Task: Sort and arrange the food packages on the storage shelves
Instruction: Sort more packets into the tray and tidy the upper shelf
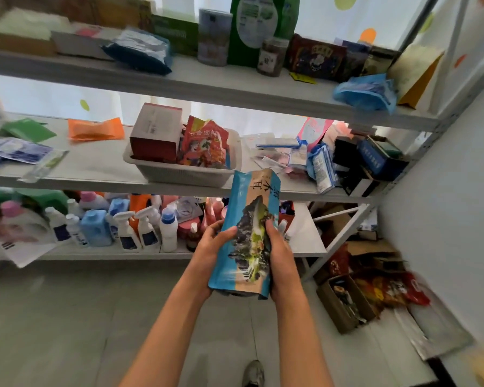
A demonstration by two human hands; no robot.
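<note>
Both hands, left hand (211, 248) and right hand (280, 256), grip one blue-and-tan pouch (249, 233) upright in open air before the middle shelf (95, 166), just short of its one white basket (179, 170).

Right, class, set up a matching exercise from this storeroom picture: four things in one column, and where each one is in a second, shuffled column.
Things
1. blue and tan pouch
2. red box
3. orange packet
4. spray bottles

Places
A. lying flat on the middle shelf, left of the basket
B. on the bottom shelf among other bottles
C. held between the left hand and the right hand
D. standing in the white basket

Pairs: 1-C, 2-D, 3-A, 4-B
</note>
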